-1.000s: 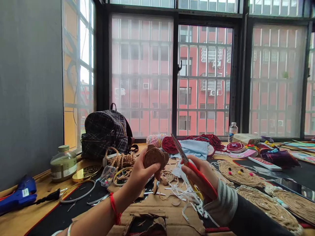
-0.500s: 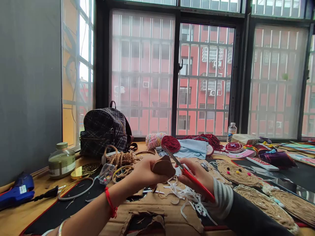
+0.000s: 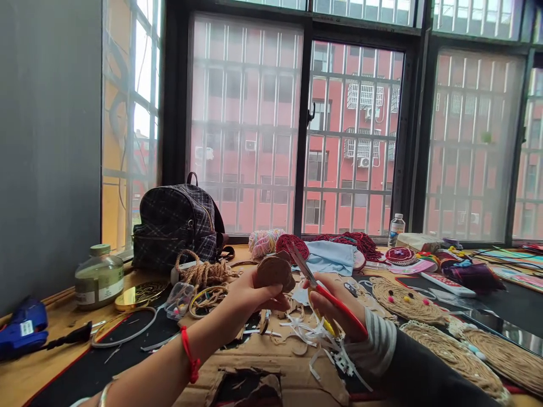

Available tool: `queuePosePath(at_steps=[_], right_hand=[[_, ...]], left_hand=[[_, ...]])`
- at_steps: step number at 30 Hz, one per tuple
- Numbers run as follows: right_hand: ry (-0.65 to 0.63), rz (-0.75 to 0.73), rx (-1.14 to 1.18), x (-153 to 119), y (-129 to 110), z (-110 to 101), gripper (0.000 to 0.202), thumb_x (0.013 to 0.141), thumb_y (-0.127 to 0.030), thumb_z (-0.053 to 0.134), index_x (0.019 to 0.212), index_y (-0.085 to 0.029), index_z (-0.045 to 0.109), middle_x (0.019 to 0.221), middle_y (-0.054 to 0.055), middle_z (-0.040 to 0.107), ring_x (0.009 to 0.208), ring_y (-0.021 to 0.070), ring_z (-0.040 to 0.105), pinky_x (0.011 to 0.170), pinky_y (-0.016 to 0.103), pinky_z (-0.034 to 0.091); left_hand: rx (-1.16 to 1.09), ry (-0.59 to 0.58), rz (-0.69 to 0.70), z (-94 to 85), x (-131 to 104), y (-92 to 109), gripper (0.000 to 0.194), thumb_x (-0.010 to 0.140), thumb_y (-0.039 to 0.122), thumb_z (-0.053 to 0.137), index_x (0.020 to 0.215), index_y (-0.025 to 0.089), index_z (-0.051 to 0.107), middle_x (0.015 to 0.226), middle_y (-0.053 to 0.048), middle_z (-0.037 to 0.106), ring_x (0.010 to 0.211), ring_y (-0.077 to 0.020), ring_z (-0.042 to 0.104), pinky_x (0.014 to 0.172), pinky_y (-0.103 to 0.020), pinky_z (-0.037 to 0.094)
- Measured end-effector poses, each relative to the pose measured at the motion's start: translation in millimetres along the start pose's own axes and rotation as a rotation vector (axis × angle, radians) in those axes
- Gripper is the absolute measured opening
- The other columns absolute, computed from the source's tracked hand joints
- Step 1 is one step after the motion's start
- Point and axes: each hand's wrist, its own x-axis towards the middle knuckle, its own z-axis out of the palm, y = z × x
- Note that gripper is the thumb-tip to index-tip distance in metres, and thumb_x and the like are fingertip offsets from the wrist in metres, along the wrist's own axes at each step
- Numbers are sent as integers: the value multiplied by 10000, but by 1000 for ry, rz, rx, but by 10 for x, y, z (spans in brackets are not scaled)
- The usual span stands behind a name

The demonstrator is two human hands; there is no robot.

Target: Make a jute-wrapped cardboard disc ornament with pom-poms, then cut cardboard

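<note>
A small brown cardboard piece (image 3: 274, 272) with a rounded edge is pinched in my left hand (image 3: 254, 299), its flat face toward me. Close by on the right, my right hand (image 3: 335, 299) grips scissors (image 3: 335, 304) with red and yellow handles. Their blades point up and to the left, parted from the cardboard's right edge. Below both hands lie curled white paper strips (image 3: 311, 333) and a large torn cardboard sheet (image 3: 237, 357) with a ragged hole near the front.
A plaid backpack (image 3: 176, 223), a green-filled jar (image 3: 99, 277) and a blue glue gun (image 3: 25, 328) stand at left. Twine (image 3: 206, 274) and dark red yarn (image 3: 292, 247) lie behind. Coiled twine mats (image 3: 407, 299), a phone-like dark slab (image 3: 509, 328) and a bottle (image 3: 396, 229) are right.
The cardboard piece has been turned and raised, now showing its broad face. The scissors have opened wider and come away from its edge. The view has shifted slightly.
</note>
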Motion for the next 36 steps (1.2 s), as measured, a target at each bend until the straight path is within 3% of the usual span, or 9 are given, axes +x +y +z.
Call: queuePosePath(at_steps=[6, 11, 14, 21, 36], right_hand=[[5, -43, -31, -18, -21, -22, 490, 784, -634, 426, 929, -177, 529, 715, 14, 516, 668, 164, 473, 639, 285, 413], [-12, -58, -108, -16, -32, -9, 505, 792, -647, 382, 890, -166, 505, 724, 23, 498, 662, 162, 453, 627, 290, 408], [-14, -66, -157, -13, -42, -12, 514, 798, -652, 360, 864, -163, 504, 718, 25, 493, 665, 165, 451, 624, 294, 405], [-110, -104, -155, -18, -22, -43, 507, 819, -629, 369, 931, -164, 538, 828, 47, 560, 747, 177, 507, 703, 306, 418], [-154, -115, -171, -55, -20, -62, 474, 850, -581, 375, 1008, -164, 537, 859, 52, 574, 787, 185, 525, 720, 303, 416]], left_hand=[[-76, -20, 33, -16, -29, 28, 224, 718, 220, 641, 911, 129, 573, 756, -58, 657, 624, -187, 653, 666, -348, 540], [-115, 53, 7, -8, -8, -7, 289, 729, 303, 648, 955, 153, 549, 827, -59, 639, 660, -185, 635, 627, -384, 554], [-26, 78, 10, -8, 26, -47, 353, 664, 353, 699, 917, 158, 551, 792, -44, 634, 623, -179, 626, 601, -360, 540], [221, 218, 213, -31, 34, -8, 312, 626, 343, 684, 862, 161, 588, 781, -30, 638, 740, -183, 597, 673, -290, 492], [347, 254, 244, -23, 8, 56, 277, 661, 334, 600, 863, 147, 574, 780, -32, 615, 718, -176, 581, 634, -283, 500]])
